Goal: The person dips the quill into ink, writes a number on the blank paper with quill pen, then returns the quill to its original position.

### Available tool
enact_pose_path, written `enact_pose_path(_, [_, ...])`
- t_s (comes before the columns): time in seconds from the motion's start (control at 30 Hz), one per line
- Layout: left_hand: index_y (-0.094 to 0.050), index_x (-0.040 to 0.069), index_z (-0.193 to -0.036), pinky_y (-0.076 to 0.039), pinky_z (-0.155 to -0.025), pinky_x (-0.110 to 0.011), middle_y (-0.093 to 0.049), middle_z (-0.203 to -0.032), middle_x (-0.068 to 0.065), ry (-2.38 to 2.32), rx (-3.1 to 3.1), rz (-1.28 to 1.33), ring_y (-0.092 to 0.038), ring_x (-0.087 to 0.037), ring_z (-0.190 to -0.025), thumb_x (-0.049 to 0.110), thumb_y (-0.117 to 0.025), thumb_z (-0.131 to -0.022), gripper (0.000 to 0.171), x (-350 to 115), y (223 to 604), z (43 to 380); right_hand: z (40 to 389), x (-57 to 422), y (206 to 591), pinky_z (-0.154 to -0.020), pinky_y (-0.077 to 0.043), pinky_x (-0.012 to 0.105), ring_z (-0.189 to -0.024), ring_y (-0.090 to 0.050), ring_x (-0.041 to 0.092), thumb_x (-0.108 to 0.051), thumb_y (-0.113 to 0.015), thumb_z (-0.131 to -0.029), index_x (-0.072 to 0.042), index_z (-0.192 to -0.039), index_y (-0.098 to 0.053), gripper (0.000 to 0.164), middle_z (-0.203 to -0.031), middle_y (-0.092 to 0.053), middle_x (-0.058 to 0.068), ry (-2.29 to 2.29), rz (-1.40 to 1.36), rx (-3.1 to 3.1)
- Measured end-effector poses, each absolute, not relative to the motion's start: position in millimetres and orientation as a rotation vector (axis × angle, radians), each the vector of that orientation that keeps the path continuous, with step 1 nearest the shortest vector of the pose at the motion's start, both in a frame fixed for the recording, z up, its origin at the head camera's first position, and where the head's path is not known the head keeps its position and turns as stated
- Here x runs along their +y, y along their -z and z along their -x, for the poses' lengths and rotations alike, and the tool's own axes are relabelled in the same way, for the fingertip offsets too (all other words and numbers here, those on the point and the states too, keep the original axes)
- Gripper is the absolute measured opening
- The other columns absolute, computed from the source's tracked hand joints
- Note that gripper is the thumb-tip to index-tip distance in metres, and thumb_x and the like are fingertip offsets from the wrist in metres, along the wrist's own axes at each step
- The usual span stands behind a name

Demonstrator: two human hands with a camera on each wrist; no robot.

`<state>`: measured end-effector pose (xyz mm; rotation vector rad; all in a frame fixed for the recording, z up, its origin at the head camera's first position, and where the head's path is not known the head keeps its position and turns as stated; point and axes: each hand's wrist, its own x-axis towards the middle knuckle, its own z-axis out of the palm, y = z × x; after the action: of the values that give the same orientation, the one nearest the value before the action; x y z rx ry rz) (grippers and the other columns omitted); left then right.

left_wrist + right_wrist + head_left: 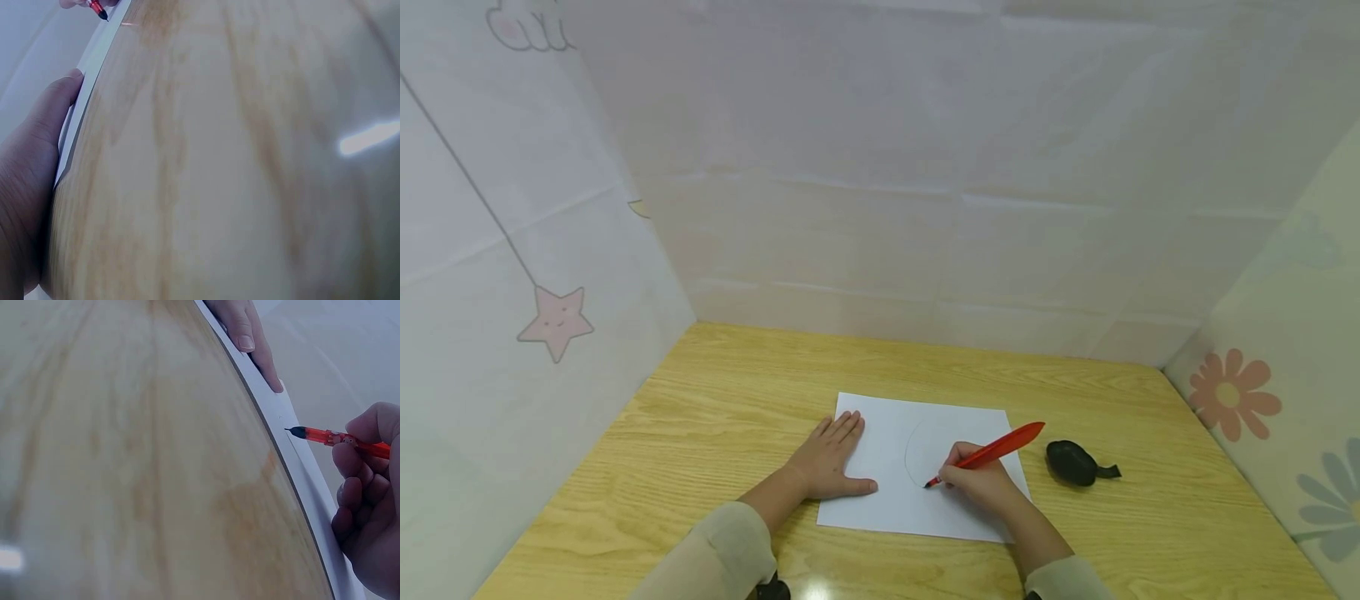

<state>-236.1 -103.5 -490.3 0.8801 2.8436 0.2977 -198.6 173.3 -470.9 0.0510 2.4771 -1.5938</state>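
Note:
My right hand [982, 485] pinches a red feather-shaped pen [1000, 447] between thumb and fingers, its black tip down at the sheet. White paper [887, 512] lies beneath both hands. A thin curved line bulging to the left runs across it and ends at the pen's tip. In the right wrist view the red barrel and black tip of the pen [315, 434] show, with the other fingers curled under. On the paper's left side my left hand [829, 463] rests flat, fingers spread and thumb pointing right. The left wrist view shows the left thumb [55, 106] along the paper's edge.
To the right of the paper, a small black pan-shaped object [1072, 463] with a short handle lies on the wooden table [715, 417]. Pale printed sheeting [887, 250] stands behind the table and along both sides.

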Motion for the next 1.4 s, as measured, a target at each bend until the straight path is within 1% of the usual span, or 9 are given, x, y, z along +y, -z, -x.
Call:
enact_pose_path(0.2, [-0.016,0.003,-0.157,-0.010,-0.124,-0.049,-0.012,-0.166,-0.012,-0.312,2.848,-0.887,-0.010,-0.026,-0.154,0.079,-0.045,-0.084,0.109,-103.9,494.5,236.8,198.9,176.9,471.2,-0.058,-0.043,0.024,-0.065,-0.052,0.015,-0.008,-0.068,-0.079,-0.003,-0.076,-0.059,0.010,-0.067,-0.064,0.002,1.582,-0.026,2.484])
enact_pose_path(0.43, [-0.018,0.003,-0.156,-0.012,-0.124,-0.049,-0.014,-0.165,-0.012,-0.304,2.843,-0.878,-0.012,-0.027,-0.154,0.074,-0.050,-0.085,0.106,-103.0,487.8,235.3,197.4,178.7,468.6,-0.057,-0.042,0.024,-0.065,-0.051,0.015,-0.008,-0.068,-0.078,-0.003,-0.076,-0.059,0.010,-0.067,-0.064,0.002,1.588,-0.038,2.476])
enact_pose_path(0.73, [-0.017,0.004,-0.157,-0.012,-0.124,-0.048,-0.013,-0.166,-0.011,-0.283,2.847,-0.868,-0.011,-0.025,-0.154,0.075,-0.048,-0.085,0.106,-103.1,487.7,235.8,197.3,180.6,468.6,-0.058,-0.042,0.024,-0.065,-0.051,0.016,-0.007,-0.068,-0.079,-0.003,-0.076,-0.059,0.010,-0.068,-0.064,0.003,1.595,-0.063,2.476])
enact_pose_path(0.97, [-0.017,0.003,-0.157,-0.011,-0.124,-0.049,-0.013,-0.166,-0.011,-0.293,2.845,-0.875,-0.011,-0.026,-0.154,0.075,-0.049,-0.085,0.107,-103.0,489.3,236.2,197.8,183.3,469.9,-0.053,-0.038,0.023,-0.061,-0.046,0.013,-0.006,-0.068,-0.078,-0.003,-0.075,-0.059,0.010,-0.066,-0.063,0.002,1.623,-0.073,2.467])
enact_pose_path(1.2, [-0.016,0.004,-0.157,-0.012,-0.124,-0.048,-0.013,-0.166,-0.011,-0.276,2.851,-0.875,-0.011,-0.025,-0.154,0.076,-0.048,-0.084,0.107,-103.3,489.6,236.2,196.0,182.9,468.1,-0.058,-0.042,0.025,-0.066,-0.051,0.016,-0.005,-0.067,-0.079,-0.004,-0.075,-0.058,0.009,-0.066,-0.062,0.003,1.635,-0.117,2.487])
enact_pose_path(1.4, [-0.016,0.005,-0.157,-0.011,-0.124,-0.048,-0.012,-0.166,-0.010,-0.270,2.849,-0.866,-0.010,-0.025,-0.154,0.076,-0.048,-0.085,0.106,-103.7,489.9,236.5,197.4,183.9,469.9,-0.059,-0.043,0.025,-0.066,-0.051,0.016,-0.004,-0.066,-0.079,-0.003,-0.075,-0.058,0.009,-0.066,-0.062,0.003,1.647,-0.121,2.493])
